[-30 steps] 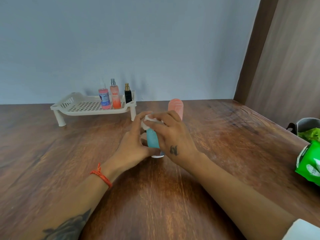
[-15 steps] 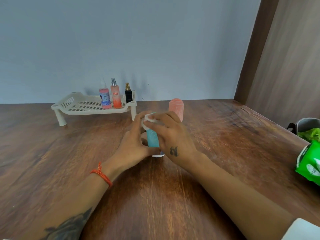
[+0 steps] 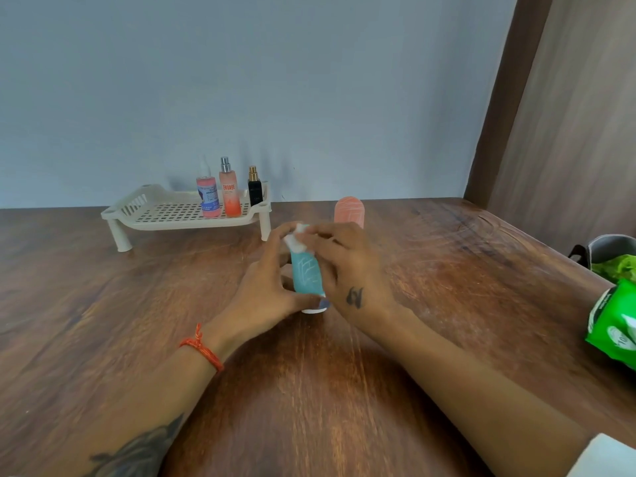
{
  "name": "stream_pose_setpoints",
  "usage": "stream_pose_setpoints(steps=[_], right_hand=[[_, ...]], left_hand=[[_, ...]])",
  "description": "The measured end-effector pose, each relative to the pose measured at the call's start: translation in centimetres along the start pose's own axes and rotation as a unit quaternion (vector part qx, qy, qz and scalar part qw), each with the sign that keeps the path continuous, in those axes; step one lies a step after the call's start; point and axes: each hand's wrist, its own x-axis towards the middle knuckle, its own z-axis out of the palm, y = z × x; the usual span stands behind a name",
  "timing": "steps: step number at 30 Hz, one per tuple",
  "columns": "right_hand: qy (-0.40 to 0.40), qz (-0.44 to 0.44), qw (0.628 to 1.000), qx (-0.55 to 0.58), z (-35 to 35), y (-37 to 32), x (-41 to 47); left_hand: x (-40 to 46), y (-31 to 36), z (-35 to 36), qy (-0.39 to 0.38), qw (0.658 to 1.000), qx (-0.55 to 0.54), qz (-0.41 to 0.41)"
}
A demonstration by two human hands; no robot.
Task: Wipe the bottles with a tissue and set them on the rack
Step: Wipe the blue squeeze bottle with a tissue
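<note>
Little has moved: the tissue [image 3: 298, 235] stays at the teal bottle's [image 3: 307, 275] top. The left hand [image 3: 265, 287] grips the bottle mid-desk [image 3: 103, 321]; the right hand [image 3: 347, 270] pinches the tissue. The rack [image 3: 179, 211] stands far left.

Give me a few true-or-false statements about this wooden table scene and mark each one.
1. Three bottles stand on the cream plastic rack. True.
2. The teal plastic bottle lies alone on the wooden table. False: both hands, left hand and right hand, hold it upright.
3. A white tissue is at the teal bottle's top. True.
4. The salmon-pink bottle sits on the rack. False: it stands on the table behind the hands.
</note>
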Motion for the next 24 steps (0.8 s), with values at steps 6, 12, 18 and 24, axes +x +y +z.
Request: stream_pose_setpoints(steps=[6,12,18,24], right_hand=[[-0.043,-0.069,0.996,-0.043,0.5,-0.2,0.2],[0.031,0.101,0.993,0.054,0.1,0.3,0.4],[0.068,0.15,0.985,0.06,-0.2,0.7,0.4],[-0.011,-0.07,0.996,-0.047,0.2,0.3,0.4]], left_hand=[[0.1,-0.2,-0.1,-0.003,1.0,-0.005,0.013],[0.2,0.0,0.0,0.001,1.0,0.004,0.0],[0.1,0.0,0.0,-0.007,0.999,0.032,-0.012],[0.1,-0.2,0.1,0.01,0.999,0.033,0.02]])
